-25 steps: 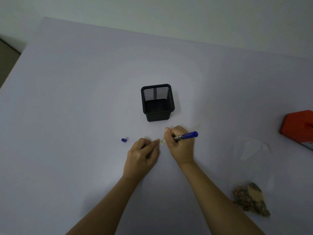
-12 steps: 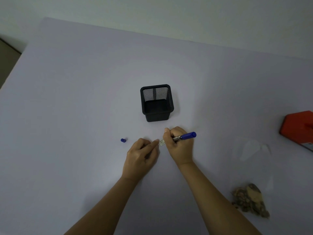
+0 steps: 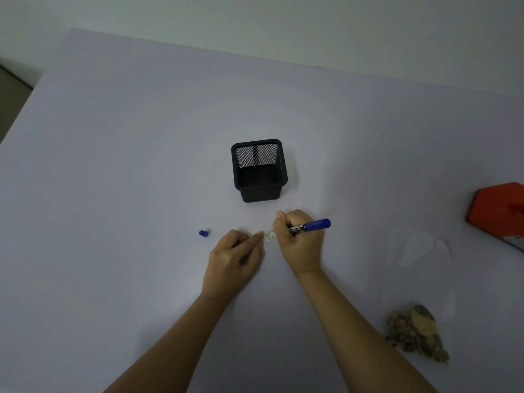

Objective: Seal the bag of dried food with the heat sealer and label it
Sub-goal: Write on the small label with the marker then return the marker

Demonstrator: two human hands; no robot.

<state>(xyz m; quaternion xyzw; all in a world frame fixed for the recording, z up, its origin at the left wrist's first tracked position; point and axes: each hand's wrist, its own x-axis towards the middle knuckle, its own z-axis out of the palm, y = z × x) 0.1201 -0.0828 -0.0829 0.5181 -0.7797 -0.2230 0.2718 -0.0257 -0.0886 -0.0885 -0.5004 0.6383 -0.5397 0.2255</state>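
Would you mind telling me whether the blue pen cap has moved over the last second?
No: the pen cap keeps its place left of the mesh holder.

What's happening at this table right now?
A person is writing on a small label with a blue marker held in the right hand, while the left hand pins the label down. The marker's cap lies off to the left. The clear bag of dried food waits at right, beside a red device.

Heat sealer [image 3: 499,211] cut off; label [image 3: 269,235] print unreadable.
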